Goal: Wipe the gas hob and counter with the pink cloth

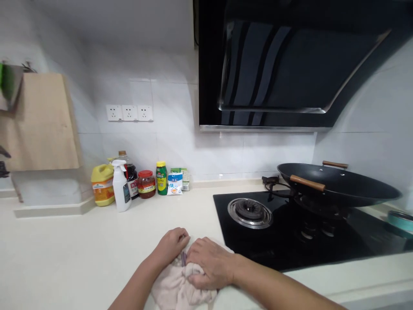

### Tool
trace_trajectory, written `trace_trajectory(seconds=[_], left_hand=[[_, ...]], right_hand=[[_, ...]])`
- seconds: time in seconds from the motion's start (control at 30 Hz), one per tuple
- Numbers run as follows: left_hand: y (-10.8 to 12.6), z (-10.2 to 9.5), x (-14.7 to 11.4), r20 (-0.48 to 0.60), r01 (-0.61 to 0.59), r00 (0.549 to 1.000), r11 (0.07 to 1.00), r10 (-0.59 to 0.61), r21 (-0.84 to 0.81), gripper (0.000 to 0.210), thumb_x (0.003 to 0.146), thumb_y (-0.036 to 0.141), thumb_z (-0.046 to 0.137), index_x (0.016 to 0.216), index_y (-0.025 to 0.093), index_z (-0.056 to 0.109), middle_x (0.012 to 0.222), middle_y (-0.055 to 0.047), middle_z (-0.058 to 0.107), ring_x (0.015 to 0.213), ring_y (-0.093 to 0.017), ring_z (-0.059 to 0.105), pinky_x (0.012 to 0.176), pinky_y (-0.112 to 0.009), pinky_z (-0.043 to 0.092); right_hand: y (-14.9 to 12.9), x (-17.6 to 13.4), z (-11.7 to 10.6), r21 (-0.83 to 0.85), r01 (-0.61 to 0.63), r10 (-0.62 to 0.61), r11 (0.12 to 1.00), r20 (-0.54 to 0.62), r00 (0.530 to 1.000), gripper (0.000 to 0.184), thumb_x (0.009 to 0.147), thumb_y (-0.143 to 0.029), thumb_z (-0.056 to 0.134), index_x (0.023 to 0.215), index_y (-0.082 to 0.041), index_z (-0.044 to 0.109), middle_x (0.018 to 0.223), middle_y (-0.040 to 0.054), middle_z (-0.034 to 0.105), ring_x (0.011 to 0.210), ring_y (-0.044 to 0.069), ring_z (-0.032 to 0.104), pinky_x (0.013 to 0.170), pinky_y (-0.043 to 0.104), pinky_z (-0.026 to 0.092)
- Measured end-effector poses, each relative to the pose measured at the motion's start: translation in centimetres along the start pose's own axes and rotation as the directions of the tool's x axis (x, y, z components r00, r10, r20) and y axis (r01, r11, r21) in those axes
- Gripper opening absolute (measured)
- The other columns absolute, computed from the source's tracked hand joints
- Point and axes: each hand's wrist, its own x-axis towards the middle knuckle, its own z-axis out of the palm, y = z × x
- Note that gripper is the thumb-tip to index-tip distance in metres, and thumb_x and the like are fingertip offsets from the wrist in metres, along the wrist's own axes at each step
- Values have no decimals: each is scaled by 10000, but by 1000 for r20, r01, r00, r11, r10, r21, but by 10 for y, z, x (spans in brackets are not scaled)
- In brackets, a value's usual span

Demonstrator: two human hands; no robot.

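A pale, crumpled cloth [174, 286] lies bunched on the white countertop [64, 254], just left of the black gas hob [277, 241]. My right hand [211, 260] is closed over the cloth's upper right part, its thumb pressed against a fold. Beside it, my left hand [172, 244] has its fingers curled at the cloth's upper left edge. The two hands are close together, and their fingertips are partly hidden by the fabric. A little purple shows on the cloth between them.
Behind the hands stand a white spray bottle [121, 187], a yellow jug [102, 185], a red-lidded jar [146, 184], a green bottle [161, 178] and a small packet [175, 184]. A wok [342, 185] sits on the right burner, under a black range hood [264, 64].
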Motion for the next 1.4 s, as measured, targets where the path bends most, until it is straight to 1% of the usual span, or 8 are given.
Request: trace_trajectory(seconds=[0.27, 0.37, 0.53, 0.77, 0.93, 1.03, 1.2, 1.4], left_hand=[[25, 2, -10, -160, -90, 986, 968, 53, -233, 520, 908, 489, 502, 1370, 251, 505, 1333, -90, 559, 1178, -233, 556, 1001, -357, 465], [42, 9, -13, -47, -145, 989, 939, 137, -310, 570, 951, 513, 446, 1474, 289, 406, 1545, -61, 381, 1412, -241, 369, 1142, -381, 371], [54, 19, -13, 258, 3, 965, 982, 46, -188, 637, 947, 597, 422, 1519, 324, 362, 1587, -23, 352, 1453, -268, 323, 1225, -465, 231], [61, 22, -23, 400, -162, 907, 986, 135, 34, 780, 718, 596, 745, 1416, 581, 396, 1626, 108, 214, 1483, -369, 225, 1190, -566, 266], [62, 37, -19, 320, -217, 931, 971, 177, 96, 643, 798, 585, 667, 1401, 558, 445, 1590, 64, 329, 1456, -341, 303, 1185, -524, 295], [62, 45, 1, 231, -167, 964, 974, 129, 150, 557, 837, 497, 630, 1382, 491, 512, 1551, 26, 407, 1423, -319, 363, 1175, -512, 303], [52, 56, 61, 100, -40, 995, 953, 10, 300, 513, 881, 412, 557, 1389, 343, 537, 1511, -60, 454, 1407, -277, 386, 1154, -493, 301], [35, 67, 137, -54, 35, 998, 892, -12, 451, 443, 933, 329, 466, 1368, 283, 539, 1558, -93, 371, 1430, -263, 337, 1054, -457, 400]], right_hand=[[29, -8, -18, 109, -44, 59, 993, -140, 988, 409, 889, -550, 596, 1150, -237, 561, 1095, 33, 560, 1059, 201, 456, 986, 382, 343], [45, -15, -30, 137, -108, 142, 985, -272, 952, 422, 875, -582, 619, 1083, -217, 591, 1081, 34, 554, 1020, 188, 465, 940, 363, 358], [73, -25, -56, 189, -152, 217, 970, -398, 891, 384, 930, -582, 546, 921, -208, 631, 978, 18, 598, 959, 169, 515, 909, 349, 351], [116, -36, -61, 431, -368, 565, 824, -575, 591, 458, 1060, -394, 266, 831, -193, 608, 862, 16, 602, 819, 136, 552, 781, 276, 381], [117, -26, -30, 343, -477, 587, 809, -432, 685, 387, 1037, -339, 386, 750, -183, 594, 799, 7, 582, 786, 139, 534, 766, 284, 360], [115, -24, -23, 300, -507, 589, 808, -444, 675, 380, 1038, -341, 381, 766, -186, 597, 814, 9, 580, 809, 142, 524, 787, 290, 354], [110, -20, -23, 228, -575, 607, 786, -459, 649, 343, 1028, -313, 392, 801, -184, 614, 877, 29, 601, 854, 155, 513, 819, 309, 359], [101, -12, -19, 163, -575, 589, 802, -373, 717, 258, 981, -295, 455, 858, -191, 657, 999, 51, 643, 935, 190, 534, 841, 347, 379]])
